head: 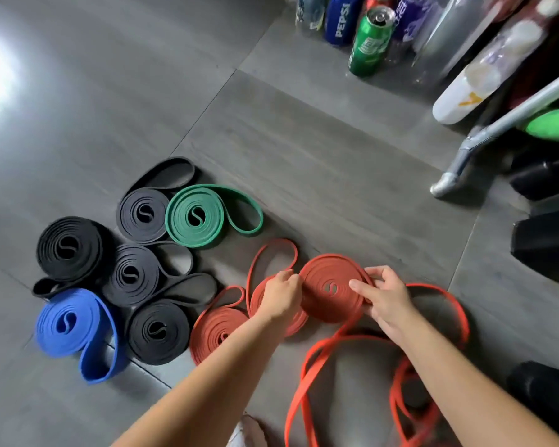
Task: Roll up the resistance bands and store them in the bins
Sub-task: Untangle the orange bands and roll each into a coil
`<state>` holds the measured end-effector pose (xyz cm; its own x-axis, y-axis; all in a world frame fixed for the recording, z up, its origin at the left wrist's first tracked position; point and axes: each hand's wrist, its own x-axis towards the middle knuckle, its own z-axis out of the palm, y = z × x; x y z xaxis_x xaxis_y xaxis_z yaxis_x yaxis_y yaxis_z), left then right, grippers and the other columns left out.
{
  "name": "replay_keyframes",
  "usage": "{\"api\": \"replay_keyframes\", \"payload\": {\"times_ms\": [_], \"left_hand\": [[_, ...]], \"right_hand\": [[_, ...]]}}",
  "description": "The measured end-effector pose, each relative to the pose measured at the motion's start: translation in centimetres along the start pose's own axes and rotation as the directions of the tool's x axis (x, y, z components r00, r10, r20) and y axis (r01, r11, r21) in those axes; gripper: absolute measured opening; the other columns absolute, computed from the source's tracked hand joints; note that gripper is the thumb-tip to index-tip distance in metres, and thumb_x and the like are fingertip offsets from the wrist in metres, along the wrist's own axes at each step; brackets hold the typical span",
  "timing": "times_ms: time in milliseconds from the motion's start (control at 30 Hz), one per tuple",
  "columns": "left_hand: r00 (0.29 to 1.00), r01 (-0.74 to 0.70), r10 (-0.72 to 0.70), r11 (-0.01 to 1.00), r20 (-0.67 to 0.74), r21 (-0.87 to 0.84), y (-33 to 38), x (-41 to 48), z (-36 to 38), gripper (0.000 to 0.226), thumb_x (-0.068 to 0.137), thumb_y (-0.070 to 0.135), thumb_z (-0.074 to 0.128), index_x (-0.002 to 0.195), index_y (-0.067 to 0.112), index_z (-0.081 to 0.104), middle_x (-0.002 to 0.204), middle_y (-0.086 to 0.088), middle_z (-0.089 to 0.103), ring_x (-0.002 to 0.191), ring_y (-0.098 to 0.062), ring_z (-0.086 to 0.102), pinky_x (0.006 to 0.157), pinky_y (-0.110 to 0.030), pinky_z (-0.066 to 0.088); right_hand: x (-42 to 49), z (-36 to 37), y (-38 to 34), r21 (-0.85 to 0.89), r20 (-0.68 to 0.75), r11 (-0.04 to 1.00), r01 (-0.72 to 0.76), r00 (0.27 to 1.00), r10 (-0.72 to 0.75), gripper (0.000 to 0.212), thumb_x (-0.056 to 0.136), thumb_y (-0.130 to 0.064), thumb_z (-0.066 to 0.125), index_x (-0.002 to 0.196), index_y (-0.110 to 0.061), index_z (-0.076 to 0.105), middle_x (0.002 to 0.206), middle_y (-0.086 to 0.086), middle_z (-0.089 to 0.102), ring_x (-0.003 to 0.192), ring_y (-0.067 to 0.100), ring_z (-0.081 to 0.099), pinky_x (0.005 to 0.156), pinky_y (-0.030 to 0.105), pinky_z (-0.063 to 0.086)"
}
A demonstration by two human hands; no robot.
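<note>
A half-rolled red band coil [331, 287] stands tilted on the grey floor between my hands. My left hand [283, 293] pinches its left rim, and my right hand [384, 296] grips its right side with the thumb on the face. Its loose red tail [433, 366] loops over the floor toward me. Two more rolled red bands lie to the left, one [215, 327] partly under my left forearm. Rolled bands lie further left: a green one [194, 216], a blue one [67, 324] and several black ones [68, 246]. No bin is in view.
Drink cans and bottles [370, 40] stand at the back right. A metal rack leg [465, 153] and dark objects [546, 243] line the right edge. A white shoe tip [247, 430] shows at the bottom. Bare floor stretches to the upper left.
</note>
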<state>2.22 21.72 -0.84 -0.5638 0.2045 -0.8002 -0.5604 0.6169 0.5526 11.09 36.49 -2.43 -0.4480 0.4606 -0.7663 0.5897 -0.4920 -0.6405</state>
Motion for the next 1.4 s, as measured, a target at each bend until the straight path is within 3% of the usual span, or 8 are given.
{"api": "replay_keyframes", "payload": {"times_ms": [133, 233, 367, 567, 767, 967, 1200, 1400], "left_hand": [[0.994, -0.107, 0.107, 0.972, 0.010, 0.211, 0.4, 0.8, -0.8, 0.011, 0.071, 0.022, 0.040, 0.066, 0.015, 0.045, 0.070, -0.008, 0.051, 0.075, -0.027, 0.048, 0.068, -0.034, 0.039], [0.972, -0.233, 0.211, 0.867, 0.099, 0.440, -0.9, 0.0, -1.2, 0.035, 0.076, 0.020, 0.042, 0.100, 0.006, 0.064, 0.102, -0.011, 0.065, 0.100, -0.031, 0.058, 0.085, -0.030, 0.044], [0.925, -0.379, 0.326, 0.788, 0.193, 0.485, -2.4, -0.4, -1.1, 0.038, 0.069, 0.017, 0.037, 0.091, 0.012, 0.068, 0.101, -0.002, 0.068, 0.102, -0.020, 0.058, 0.084, -0.016, 0.036], [0.916, -0.401, 0.314, 0.706, 0.249, 0.584, -2.5, -0.8, -1.2, 0.056, 0.075, 0.028, 0.034, 0.123, 0.010, 0.058, 0.133, -0.006, 0.054, 0.127, -0.022, 0.044, 0.104, -0.022, 0.030], [0.928, -0.370, 0.204, 0.626, 0.313, 0.687, -2.7, -1.1, -1.2, 0.051, 0.092, 0.020, 0.046, 0.141, 0.012, 0.038, 0.156, -0.008, 0.019, 0.141, -0.029, 0.024, 0.113, -0.031, 0.022], [0.930, -0.360, 0.172, 0.601, 0.324, 0.714, -3.1, -1.0, -0.7, 0.063, 0.093, 0.027, 0.046, 0.149, 0.021, 0.018, 0.159, -0.003, 0.007, 0.144, -0.025, 0.011, 0.116, -0.038, 0.020], [0.919, -0.381, 0.144, 0.565, 0.367, 0.732, -3.1, -0.6, -1.0, 0.065, 0.093, 0.027, 0.047, 0.149, 0.015, 0.017, 0.159, -0.007, 0.003, 0.145, -0.024, 0.009, 0.117, -0.034, 0.014], [0.917, -0.382, 0.120, 0.542, 0.381, 0.749, -3.2, -0.6, -0.9, 0.071, 0.093, 0.030, 0.046, 0.150, 0.019, 0.007, 0.159, -0.005, -0.001, 0.146, -0.022, 0.003, 0.117, -0.038, 0.015]], "right_hand": [[2.3, -0.5, -0.7, -0.026, 0.007, 1.000, 0.013, 1.000, -0.013, 0.030, 0.083, 0.009, 0.060, 0.087, -0.017, 0.046, 0.086, 0.007, 0.061, 0.072, 0.017, 0.057, 0.066, 0.034, 0.048], [3.3, -0.4, -1.0, -0.088, 0.030, 0.995, 0.040, 0.999, -0.037, 0.030, 0.083, 0.008, 0.062, 0.086, -0.017, 0.045, 0.084, 0.007, 0.061, 0.072, 0.019, 0.058, 0.067, 0.035, 0.047], [4.4, -0.2, -1.3, -0.173, 0.040, 0.979, 0.112, 0.994, -0.107, 0.031, 0.081, 0.005, 0.066, 0.086, -0.019, 0.048, 0.085, 0.008, 0.064, 0.075, 0.020, 0.060, 0.073, 0.037, 0.049], [5.2, -0.8, -2.2, -0.282, 0.050, 0.945, 0.166, 0.986, -0.159, 0.031, 0.080, 0.004, 0.068, 0.086, -0.021, 0.049, 0.089, 0.012, 0.063, 0.080, 0.023, 0.060, 0.079, 0.041, 0.049], [5.4, -0.6, -3.6, -0.505, 0.260, 0.836, 0.217, 0.961, -0.093, 0.030, 0.081, 0.005, 0.066, 0.085, -0.020, 0.050, 0.078, 0.011, 0.065, 0.067, 0.019, 0.061, 0.066, 0.030, 0.049], [6.4, -0.1, -4.8, -0.589, 0.335, 0.769, 0.248, 0.941, -0.046, 0.027, 0.084, 0.001, 0.065, 0.087, -0.021, 0.050, 0.075, 0.009, 0.065, 0.060, 0.011, 0.061, 0.054, 0.019, 0.045], [6.5, 0.6, -6.9, -0.677, 0.470, 0.662, 0.321, 0.881, 0.053, 0.026, 0.081, 0.006, 0.065, 0.086, -0.018, 0.055, 0.079, 0.013, 0.065, 0.067, 0.020, 0.060, 0.060, 0.026, 0.050], [7.4, 4.3, -7.7, -0.801, 0.544, 0.364, 0.475, 0.831, 0.114, 0.027, 0.079, -0.007, 0.068, 0.084, -0.031, 0.057, 0.086, 0.002, 0.062, 0.079, 0.018, 0.058, 0.081, 0.036, 0.050]]}}
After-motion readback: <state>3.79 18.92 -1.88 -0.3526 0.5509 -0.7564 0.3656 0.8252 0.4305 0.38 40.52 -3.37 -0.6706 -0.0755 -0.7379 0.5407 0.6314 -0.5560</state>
